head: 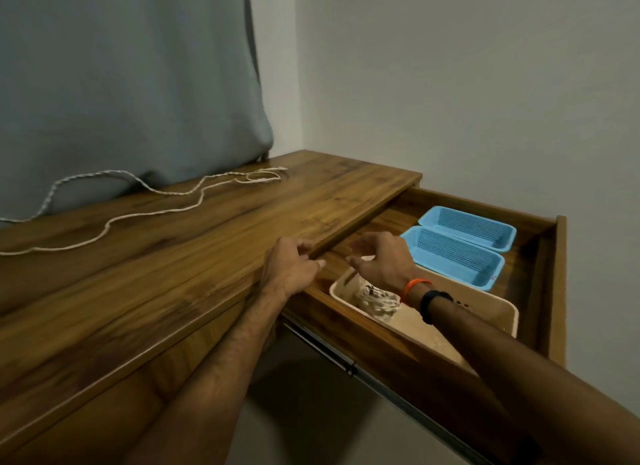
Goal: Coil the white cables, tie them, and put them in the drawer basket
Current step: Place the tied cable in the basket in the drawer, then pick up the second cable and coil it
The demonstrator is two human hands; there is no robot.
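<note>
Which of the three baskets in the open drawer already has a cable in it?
The beige plastic basket nearest the person, under the right hand, holds a coiled white cable. Both blue mesh baskets look empty.

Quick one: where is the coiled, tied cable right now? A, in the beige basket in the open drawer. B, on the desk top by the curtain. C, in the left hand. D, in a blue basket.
A: the coiled cable lies in the beige basket under the right hand, both blue baskets look bare, and only a loose cable lies on the desk top.
</note>
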